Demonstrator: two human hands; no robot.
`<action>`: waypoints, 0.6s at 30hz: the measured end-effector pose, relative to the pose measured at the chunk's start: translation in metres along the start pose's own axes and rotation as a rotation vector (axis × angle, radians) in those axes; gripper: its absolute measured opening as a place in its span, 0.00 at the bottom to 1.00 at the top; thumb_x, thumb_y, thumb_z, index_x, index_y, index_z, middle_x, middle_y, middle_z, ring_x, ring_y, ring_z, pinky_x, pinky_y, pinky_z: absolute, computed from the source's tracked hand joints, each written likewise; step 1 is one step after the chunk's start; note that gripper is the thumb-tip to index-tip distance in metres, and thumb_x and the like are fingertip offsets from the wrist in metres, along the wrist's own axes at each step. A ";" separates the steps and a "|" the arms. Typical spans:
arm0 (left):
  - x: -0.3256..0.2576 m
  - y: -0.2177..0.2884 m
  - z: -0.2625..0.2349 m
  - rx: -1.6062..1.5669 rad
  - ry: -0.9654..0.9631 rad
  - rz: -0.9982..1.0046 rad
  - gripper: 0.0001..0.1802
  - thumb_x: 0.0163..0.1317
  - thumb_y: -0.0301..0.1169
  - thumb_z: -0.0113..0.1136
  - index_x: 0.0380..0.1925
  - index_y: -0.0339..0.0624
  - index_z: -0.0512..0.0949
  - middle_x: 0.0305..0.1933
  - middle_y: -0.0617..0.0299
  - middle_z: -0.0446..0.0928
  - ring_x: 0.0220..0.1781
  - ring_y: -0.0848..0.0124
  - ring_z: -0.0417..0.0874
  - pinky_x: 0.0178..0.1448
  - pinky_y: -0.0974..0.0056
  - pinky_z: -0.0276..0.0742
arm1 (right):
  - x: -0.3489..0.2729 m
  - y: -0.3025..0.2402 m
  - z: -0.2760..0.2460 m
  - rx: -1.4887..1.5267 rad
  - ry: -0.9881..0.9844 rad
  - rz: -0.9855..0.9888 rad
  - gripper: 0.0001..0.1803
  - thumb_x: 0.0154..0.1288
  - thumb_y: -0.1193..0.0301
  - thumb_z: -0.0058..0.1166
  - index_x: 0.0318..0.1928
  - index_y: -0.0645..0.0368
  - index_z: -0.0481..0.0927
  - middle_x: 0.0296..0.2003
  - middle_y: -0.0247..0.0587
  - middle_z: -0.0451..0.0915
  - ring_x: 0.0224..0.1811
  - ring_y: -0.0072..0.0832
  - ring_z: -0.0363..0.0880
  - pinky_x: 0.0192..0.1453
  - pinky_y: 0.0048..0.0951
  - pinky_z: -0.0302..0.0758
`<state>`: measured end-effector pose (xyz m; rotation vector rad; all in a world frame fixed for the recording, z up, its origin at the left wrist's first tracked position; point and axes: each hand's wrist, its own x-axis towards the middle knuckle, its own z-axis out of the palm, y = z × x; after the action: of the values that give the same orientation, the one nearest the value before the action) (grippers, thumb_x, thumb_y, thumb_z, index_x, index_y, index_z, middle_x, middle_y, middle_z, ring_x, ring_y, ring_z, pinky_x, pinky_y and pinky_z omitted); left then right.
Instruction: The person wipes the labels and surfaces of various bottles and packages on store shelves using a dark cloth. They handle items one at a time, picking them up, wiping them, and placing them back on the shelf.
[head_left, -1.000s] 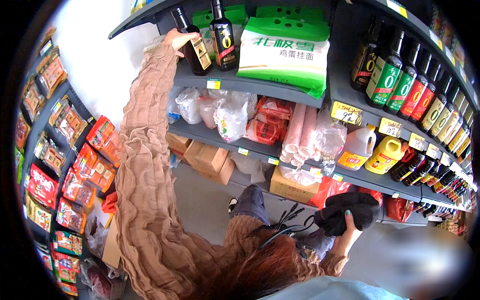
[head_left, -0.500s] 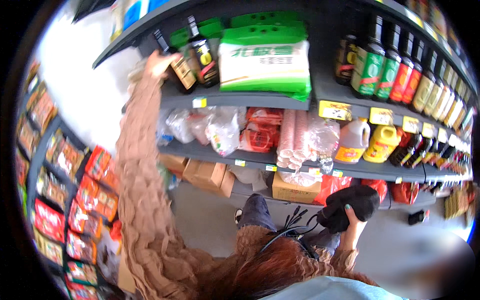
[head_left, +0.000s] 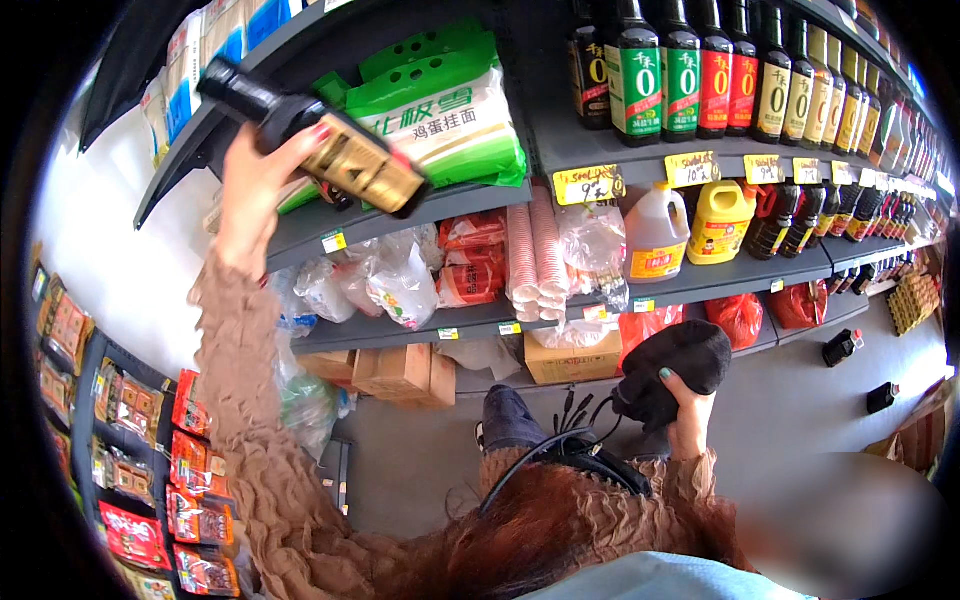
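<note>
My left hand (head_left: 255, 190) is wrapped round a dark sauce bottle (head_left: 365, 170) with a gold label. The bottle leans well over, its neck toward the upper left, in front of the upper shelf. Behind it lie green and white packs of noodles (head_left: 455, 125). Part of another dark bottle (head_left: 338, 197) shows below the held one, mostly hidden. Low on the right, my right hand (head_left: 690, 412) grips a soft black bundle that looks like cloth (head_left: 682, 368). Black cables run beside this bundle; what it is exactly, I cannot make out.
Rows of sauce bottles (head_left: 715, 75) stand on the upper right shelf. Below are stacked paper cups (head_left: 535, 255), a pale jug (head_left: 657, 240) and a yellow jug (head_left: 722, 225). Cardboard boxes (head_left: 400, 372) sit low down. A rack of packaged snacks (head_left: 130, 400) stands at the left.
My left hand has lifted the sauce bottle off the shelf and tipped it over sideways. The view has shifted, and my right hand still holds the black bundle.
</note>
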<state>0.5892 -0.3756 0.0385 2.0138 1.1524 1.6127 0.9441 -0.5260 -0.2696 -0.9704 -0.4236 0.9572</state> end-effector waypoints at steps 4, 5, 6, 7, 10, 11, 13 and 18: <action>0.025 -0.003 0.074 0.079 -0.184 0.180 0.27 0.42 0.38 0.71 0.40 0.33 0.73 0.37 0.59 0.76 0.38 0.73 0.77 0.46 0.69 0.72 | -0.006 -0.002 -0.015 -0.011 0.021 -0.026 0.24 0.46 0.83 0.57 0.48 0.62 0.70 0.40 0.40 0.75 0.43 0.32 0.74 0.50 0.31 0.71; 0.031 0.001 0.103 0.100 -0.211 0.208 0.28 0.41 0.38 0.72 0.40 0.34 0.73 0.35 0.60 0.76 0.37 0.73 0.76 0.46 0.69 0.71 | -0.007 -0.007 -0.020 0.009 0.065 -0.043 0.23 0.45 0.83 0.57 0.46 0.62 0.71 0.39 0.38 0.75 0.42 0.31 0.74 0.49 0.30 0.71; 0.036 0.004 0.119 0.133 -0.246 0.268 0.29 0.41 0.39 0.72 0.40 0.34 0.73 0.35 0.60 0.76 0.37 0.73 0.76 0.45 0.69 0.71 | -0.009 -0.011 -0.023 0.034 0.083 -0.044 0.22 0.44 0.84 0.57 0.45 0.61 0.73 0.38 0.36 0.76 0.41 0.29 0.74 0.48 0.29 0.71; 0.041 0.009 0.133 0.110 -0.291 0.306 0.29 0.41 0.39 0.72 0.40 0.34 0.74 0.36 0.60 0.77 0.37 0.73 0.76 0.46 0.69 0.71 | -0.010 -0.012 -0.027 0.029 0.097 -0.056 0.22 0.45 0.84 0.57 0.44 0.61 0.73 0.38 0.36 0.76 0.40 0.29 0.74 0.48 0.29 0.71; 0.061 0.010 0.166 0.102 -0.339 0.207 0.27 0.44 0.40 0.70 0.41 0.36 0.74 0.36 0.62 0.77 0.37 0.74 0.77 0.44 0.70 0.73 | -0.011 -0.015 -0.041 0.014 0.129 -0.081 0.22 0.46 0.83 0.57 0.45 0.62 0.72 0.38 0.38 0.76 0.41 0.30 0.75 0.48 0.30 0.71; 0.070 0.009 0.180 0.049 -0.372 0.140 0.27 0.44 0.40 0.70 0.41 0.36 0.74 0.36 0.61 0.77 0.37 0.74 0.77 0.43 0.70 0.74 | -0.010 -0.016 -0.047 0.008 0.141 -0.086 0.22 0.47 0.82 0.57 0.47 0.63 0.70 0.40 0.40 0.75 0.42 0.32 0.75 0.50 0.31 0.72; 0.081 0.002 0.190 0.022 -0.400 0.098 0.30 0.43 0.42 0.70 0.44 0.37 0.72 0.39 0.60 0.76 0.41 0.71 0.78 0.43 0.66 0.76 | -0.012 -0.015 -0.054 0.004 0.143 -0.085 0.23 0.48 0.82 0.56 0.48 0.64 0.69 0.41 0.42 0.75 0.43 0.33 0.75 0.51 0.32 0.72; 0.094 -0.004 0.208 0.022 -0.444 0.023 0.35 0.43 0.44 0.70 0.47 0.37 0.69 0.42 0.56 0.76 0.45 0.65 0.78 0.44 0.60 0.78 | -0.011 -0.016 -0.062 0.067 0.149 -0.098 0.22 0.48 0.82 0.56 0.47 0.65 0.69 0.41 0.43 0.74 0.42 0.33 0.75 0.50 0.32 0.72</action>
<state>0.7832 -0.2549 0.0324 2.2501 0.9813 1.0806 0.9882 -0.5696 -0.2879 -0.9448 -0.3095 0.7999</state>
